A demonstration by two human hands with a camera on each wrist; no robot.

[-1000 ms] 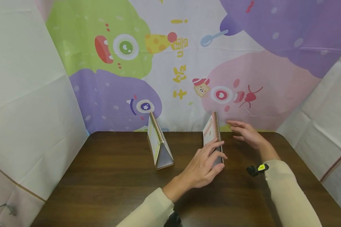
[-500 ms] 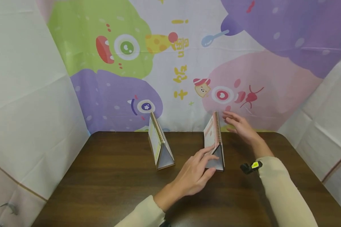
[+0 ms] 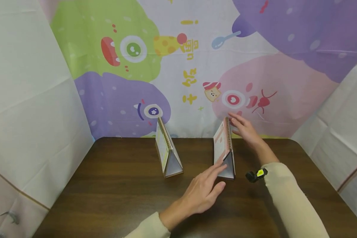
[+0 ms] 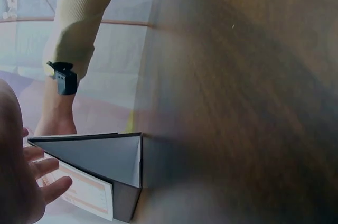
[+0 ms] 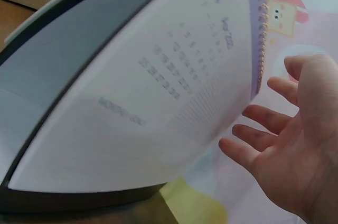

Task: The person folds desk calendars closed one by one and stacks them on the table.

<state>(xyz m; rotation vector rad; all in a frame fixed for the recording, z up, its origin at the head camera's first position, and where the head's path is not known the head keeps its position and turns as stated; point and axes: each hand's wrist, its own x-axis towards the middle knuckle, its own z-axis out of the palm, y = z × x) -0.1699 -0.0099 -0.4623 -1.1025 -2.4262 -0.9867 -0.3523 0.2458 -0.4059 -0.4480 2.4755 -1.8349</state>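
Note:
A spiral-bound desk calendar with a pink-edged page stands like a tent on the right half of the table, its grey end toward me. At its near end is my left hand, fingers extended. The fingertips overlap the lower page edge; whether they touch cannot be told. My right hand is beside the far right of the spiral top, fingers spread and relaxed. In the right wrist view a printed month page faces that hand, which holds nothing. Left of it stands a second desk calendar with a green-edged page.
Both calendars stand on a dark wooden table. A cartoon-printed cloth hangs right behind the table's back edge. Pale cloth walls flank the left and right sides.
My left hand has drawn back toward me and left, uncovering the pink calendar's grey end. My right hand has moved left, closer to its spiral. The calendars stay about where they were.

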